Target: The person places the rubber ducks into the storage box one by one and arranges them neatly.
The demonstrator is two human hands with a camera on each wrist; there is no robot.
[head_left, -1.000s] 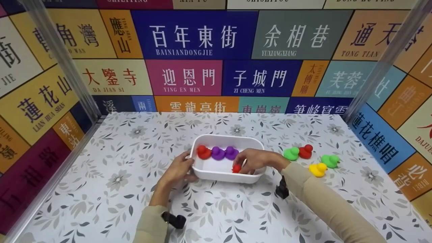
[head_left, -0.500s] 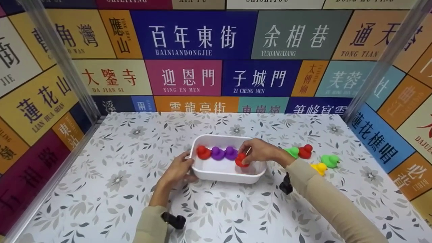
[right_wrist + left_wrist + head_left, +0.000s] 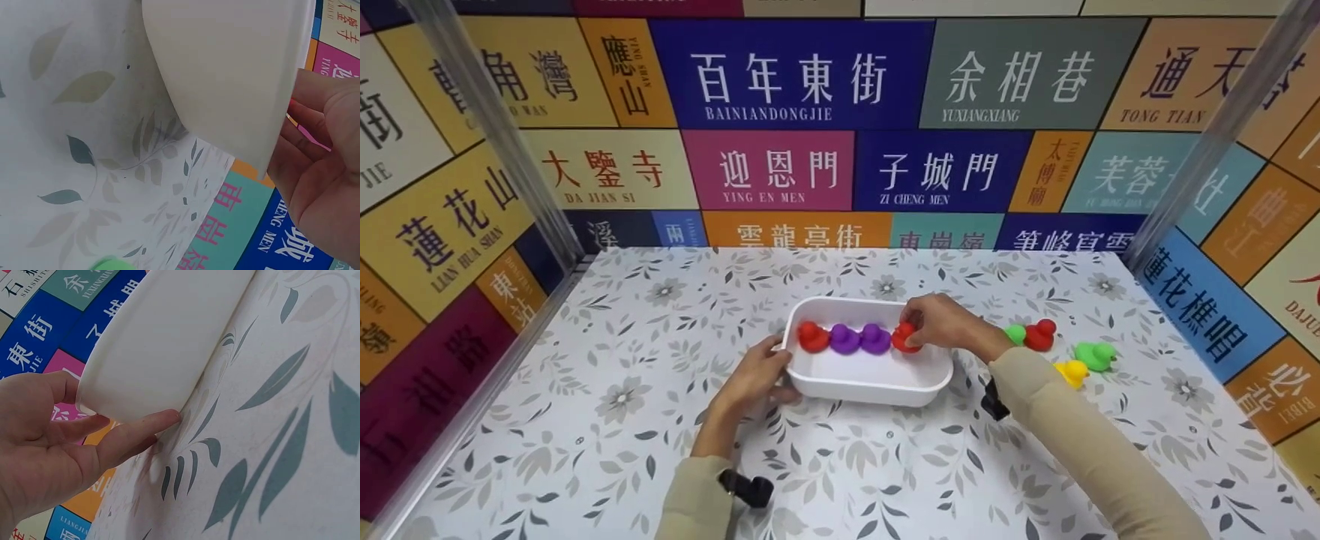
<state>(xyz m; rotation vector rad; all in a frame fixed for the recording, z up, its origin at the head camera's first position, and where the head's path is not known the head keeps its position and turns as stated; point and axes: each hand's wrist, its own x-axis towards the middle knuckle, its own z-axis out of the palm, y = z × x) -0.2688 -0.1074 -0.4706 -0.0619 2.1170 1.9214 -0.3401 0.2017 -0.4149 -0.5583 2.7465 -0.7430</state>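
Observation:
A white plastic box stands on the table, holding a row of toy ducks along its far side. From the left come a red duck, then two purple ducks. At the row's right end, my right hand pinches another red duck between thumb and fingers; its lower part is partly covered. My left hand holds the box's left end, with the thumb at the rim and fingers against the outer wall in the left wrist view. In the right wrist view, the box wall hides most of the held duck.
Right of the box lie a green duck partly behind the right arm, a red duck, another green duck and a yellow duck. Sign-printed panels enclose the flower-patterned table at the back and sides.
My right hand has lifted the red duck from the box's near side and carried it to the far side, beside the purple ducks. The left hand stays at the box's left end.

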